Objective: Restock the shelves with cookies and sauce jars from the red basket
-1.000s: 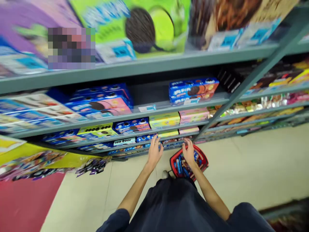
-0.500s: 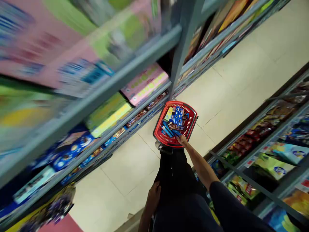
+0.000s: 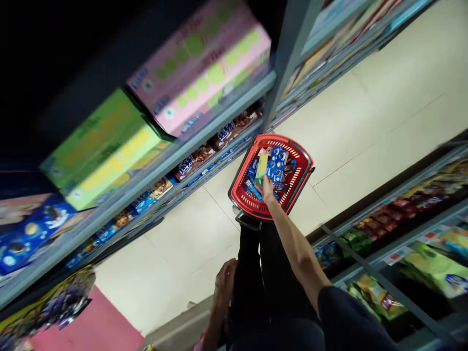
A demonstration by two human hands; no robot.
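In a red shopping basket (image 3: 255, 208), a yellow-green box (image 3: 262, 165) is touched by the right hand (image 3: 267, 188); the left hand (image 3: 224, 280) is held low. Neither hand's grip can be told.

Near the centre of the frame, the right hand (image 3: 268, 191) is touching the lower end of a yellow-green box (image 3: 262, 168) inside a red basket (image 3: 252, 208), where a blue box (image 3: 277, 164) is lying alongside. At lower centre, the left hand (image 3: 225, 280) is hanging loosely beside dark trousers (image 3: 252, 273). At upper left, a pink box (image 3: 199, 63) is sitting beside a green box (image 3: 104, 148) on a shelf (image 3: 223, 119).
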